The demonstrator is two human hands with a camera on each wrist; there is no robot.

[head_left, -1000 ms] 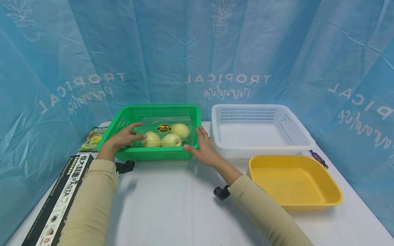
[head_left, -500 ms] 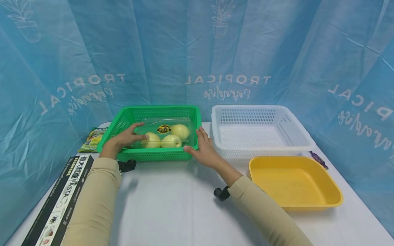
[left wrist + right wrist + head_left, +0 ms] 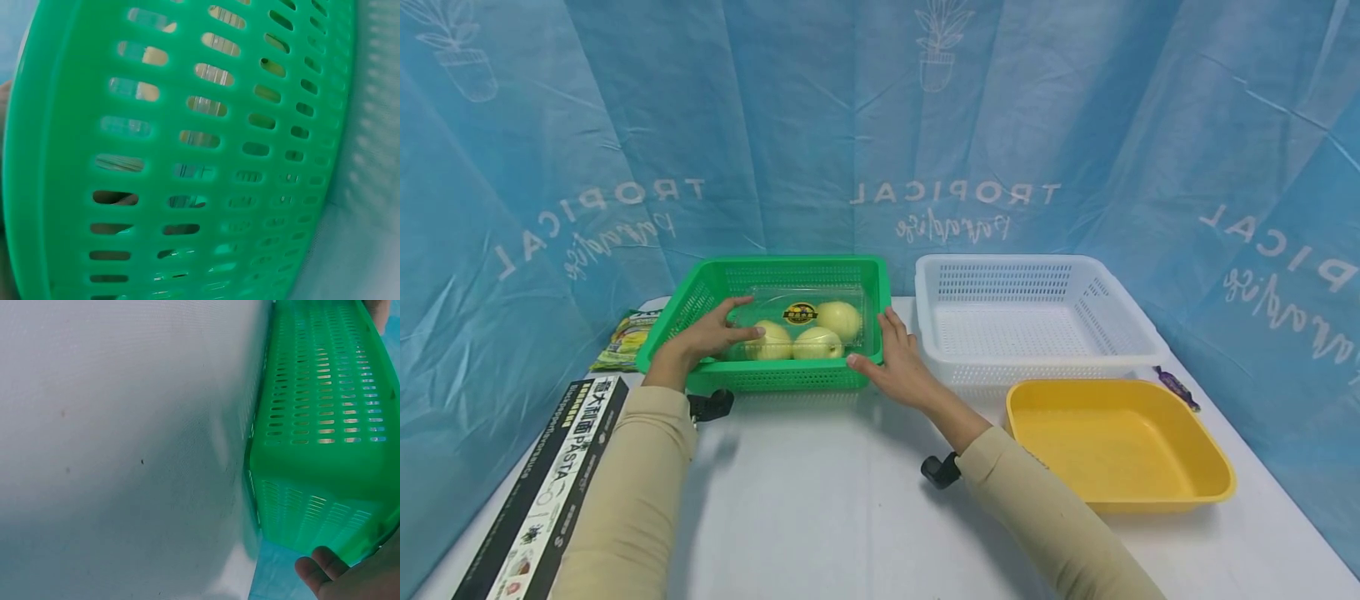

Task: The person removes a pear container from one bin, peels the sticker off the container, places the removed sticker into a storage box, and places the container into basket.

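Observation:
A clear plastic fruit box [image 3: 827,293] with a black and yellow label lies in the green basket [image 3: 782,380]. Pale yellow-green, apple-like fruit [image 3: 817,342] shows through its lid. Over the basket's left part reaches my left hand [image 3: 711,331], thumb and index finger spread apart at the box's left end; its lower fingers are partly hidden. My right hand [image 3: 898,364] is at the basket's front right corner, thumb by the front rim and straight fingers along the right side. In the right wrist view, two fingertips [image 3: 319,565] extend past the basket's end wall.
A white basket [image 3: 1037,367] stands right of the green one, with a yellow tray [image 3: 1120,442] before it. A purple-wrapped candy [image 3: 1177,388] lies at the right edge. On the left are a long pasta box [image 3: 550,492] and a yellow-green packet [image 3: 627,342]. Blue curtains hang behind.
The left hand has shifted slightly right over the fruit box's left end. The right hand, the box and the basket look the same.

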